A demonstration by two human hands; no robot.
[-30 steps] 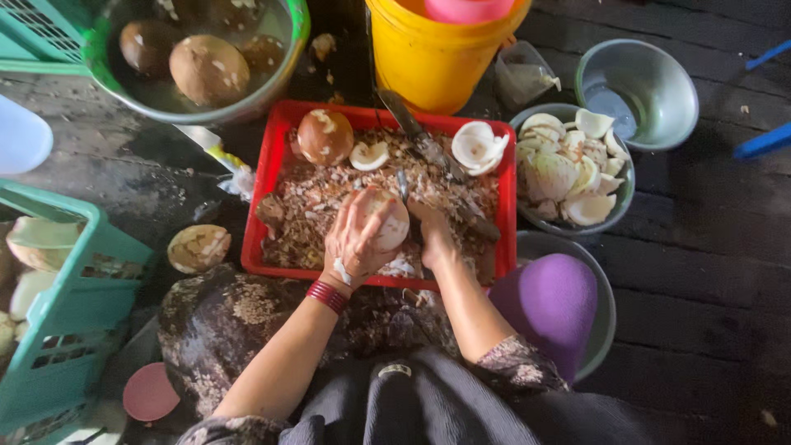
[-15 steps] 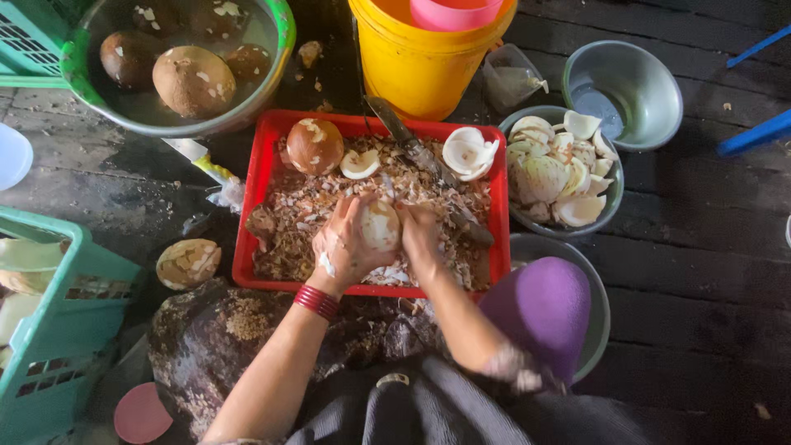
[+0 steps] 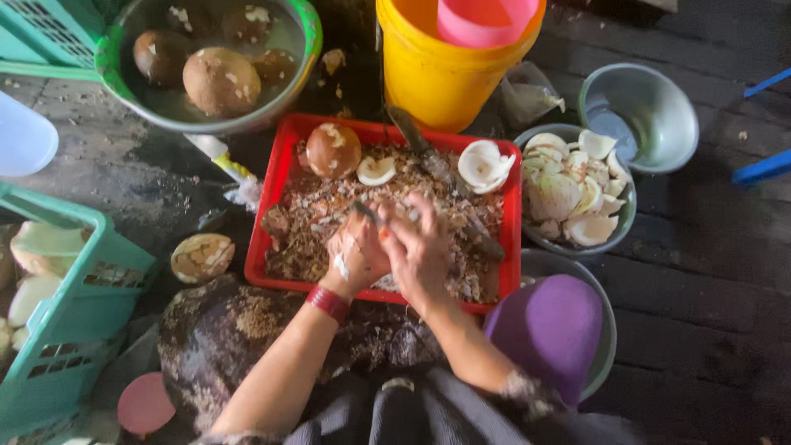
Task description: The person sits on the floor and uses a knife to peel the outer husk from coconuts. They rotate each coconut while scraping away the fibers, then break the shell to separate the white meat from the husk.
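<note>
Both hands now bunched together over the red tray [image 3: 276,216], white coconut piece no longer visible. Left hand [image 3: 356,251] and right hand [image 3: 420,247] fingers curled tight; around what, cannot tell. Peeling likely continues.

Small knife [image 3: 365,213] between both hands, over red tray [image 3: 276,194].

- The left hand [image 3: 356,251] and right hand [image 3: 422,247] have closed together over the red plastic tray [image 3: 276,194]; a second ago they sat a little apart.
- The pale, peeled coconut piece, plainly seen in the left palm before, is now almost wholly hidden between the hands.
- A short dark blade tip [image 3: 364,212] now pokes out above the left hand's fingers.
- The right hand has turned, its back now facing up.
</note>
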